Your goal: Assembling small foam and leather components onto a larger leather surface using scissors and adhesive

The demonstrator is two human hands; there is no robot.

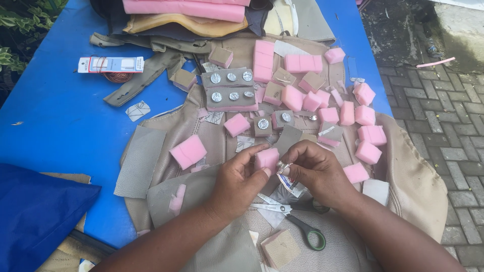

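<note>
My left hand (242, 180) pinches a small pink foam block (266, 158) between thumb and fingers over a beige leather sheet (191, 126). My right hand (313, 168) touches the block's right side and grips a small shiny silver piece (283, 167) with a scrap of printed paper (291, 185) hanging below it. Scissors with green and black handles (292, 221) lie just beneath both hands. Several pink foam blocks (368, 135) and grey strips set with round silver buttons (230, 92) lie spread beyond my hands.
A blue table (55, 126) carries everything. A coil of copper wire with a card (112, 68) lies far left. Pink foam slabs and fabric (186, 12) pile at the back. A dark blue cushion (35, 211) sits at near left. Paving bricks (443, 126) lie on the right.
</note>
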